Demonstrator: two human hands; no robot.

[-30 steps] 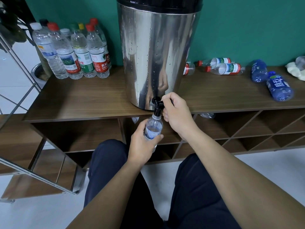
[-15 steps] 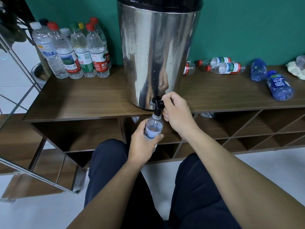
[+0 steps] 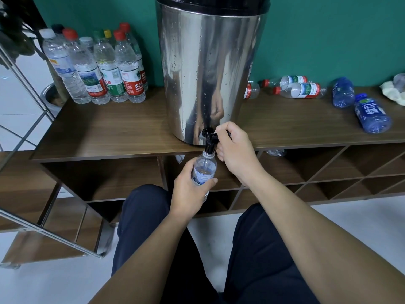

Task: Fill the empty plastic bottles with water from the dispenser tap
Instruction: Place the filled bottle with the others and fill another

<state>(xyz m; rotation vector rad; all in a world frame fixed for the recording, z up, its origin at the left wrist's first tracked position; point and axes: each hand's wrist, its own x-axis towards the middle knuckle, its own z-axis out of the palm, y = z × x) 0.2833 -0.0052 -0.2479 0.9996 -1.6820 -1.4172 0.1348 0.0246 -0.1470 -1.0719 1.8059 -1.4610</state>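
Note:
A tall steel water dispenser (image 3: 203,73) stands on the wooden shelf top (image 3: 105,132), its black tap (image 3: 210,139) hanging over the front edge. My left hand (image 3: 188,189) grips a small clear bottle (image 3: 205,168) with a blue label, held upright with its mouth right under the spout. Water fills it to around the shoulder. My right hand (image 3: 235,150) is curled round the tap's lever on its right side. Clear empty bottles (image 3: 300,89) with red caps lie on their sides right of the dispenser, with two blue bottles (image 3: 372,117) beyond them.
Several capped full bottles (image 3: 105,71) stand upright at the back left of the shelf top. Open cubbies (image 3: 328,170) sit under it. A metal frame (image 3: 32,224) slants across the left. A pale cloth (image 3: 392,93) lies at the far right. My dark-trousered legs (image 3: 144,227) are below.
Both hands stay where they were, one round the bottle and one at the tap. No other visible change.

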